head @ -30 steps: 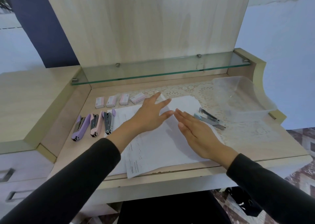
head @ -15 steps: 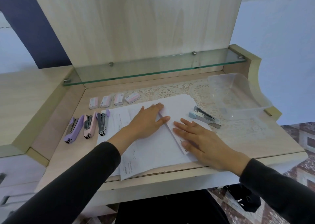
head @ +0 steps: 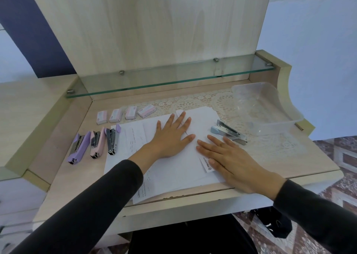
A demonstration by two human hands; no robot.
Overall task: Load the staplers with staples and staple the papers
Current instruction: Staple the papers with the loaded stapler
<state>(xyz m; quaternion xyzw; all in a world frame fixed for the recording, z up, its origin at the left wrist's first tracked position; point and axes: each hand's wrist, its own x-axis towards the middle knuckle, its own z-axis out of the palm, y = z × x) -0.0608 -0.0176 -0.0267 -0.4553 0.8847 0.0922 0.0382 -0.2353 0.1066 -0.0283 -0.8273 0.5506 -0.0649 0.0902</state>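
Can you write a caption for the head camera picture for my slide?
Both hands, left and right, press flat on papers; four staplers wait alongside.

Left hand (head: 170, 138) lies flat, palm down, fingers spread toward one o'clock; right hand (head: 229, 157) flat beside it, fingers toward ten o'clock, black sleeves.

A person is wearing long, close-fitting black sleeves reaching both wrists, leaving the left hand (head: 170, 136) and right hand (head: 229, 157) bare; no rings appear visible, though detail is soft.
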